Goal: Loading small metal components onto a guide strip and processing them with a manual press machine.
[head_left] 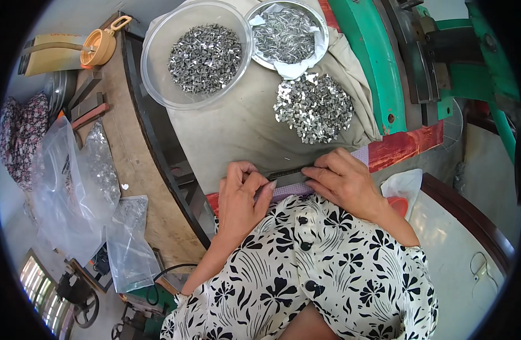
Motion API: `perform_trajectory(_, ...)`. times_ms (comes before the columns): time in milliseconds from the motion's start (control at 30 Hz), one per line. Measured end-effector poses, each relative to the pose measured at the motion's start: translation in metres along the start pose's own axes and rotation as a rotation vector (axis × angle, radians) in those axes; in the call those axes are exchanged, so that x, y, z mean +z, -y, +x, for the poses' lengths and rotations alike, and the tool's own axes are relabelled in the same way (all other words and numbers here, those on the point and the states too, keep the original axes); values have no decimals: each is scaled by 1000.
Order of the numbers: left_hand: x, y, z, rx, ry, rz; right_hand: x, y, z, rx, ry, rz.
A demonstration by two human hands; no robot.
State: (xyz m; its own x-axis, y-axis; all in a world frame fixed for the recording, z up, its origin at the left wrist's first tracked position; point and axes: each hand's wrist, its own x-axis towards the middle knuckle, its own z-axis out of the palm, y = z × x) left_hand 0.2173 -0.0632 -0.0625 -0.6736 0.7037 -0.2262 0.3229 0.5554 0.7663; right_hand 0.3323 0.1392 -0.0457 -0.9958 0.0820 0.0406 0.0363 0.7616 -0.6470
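At the far left of my head view I see a dark floral cloth (14, 141), with an orange plastic cup (100, 48) above it that has a looped handle and a tube running into it. A clear plastic bag (68, 187) sags across the edge of a wooden tabletop (133, 136). Next comes a round translucent tub (158, 51) of small metal pieces (206, 59), resting on a beige cloth (226, 130).

Below the tub, my left hand (246, 192) is bent, thumb and forefinger tips nearly together at the left end of a narrow dark bar (286, 173); I can't tell whether they grip it. The bar lies between my two hands, along the near edge of the cloth, just above my black-and-white print shirt (306, 272).

Higher up stands a metal bowl (324, 42), lined in white, full of thin metal pins (286, 34); a loose heap of small metal pieces (314, 110) sits just below. My right hand (342, 178) pinches the bar's right end between thumb and fingers. At the right rises a green machine frame (371, 62), with a red patterned sheet (405, 147) below.
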Motion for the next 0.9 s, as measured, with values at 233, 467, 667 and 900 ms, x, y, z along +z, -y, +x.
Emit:
perform_trajectory(233, 1, -1, 1, 32, 8, 45, 1, -1, -7, 14, 11, -19)
perform_trajectory(467, 2, -1, 2, 29, 7, 39, 0, -3, -9, 39, -44, 6)
perform_trajectory(667, 4, -2, 1, -3, -8, 24, 0, -10, -25, 242, -171, -34)
perform_trajectory(900, 2, -1, 1, 4, 0, 28, 12, -16, -31, 224, -245, -22)
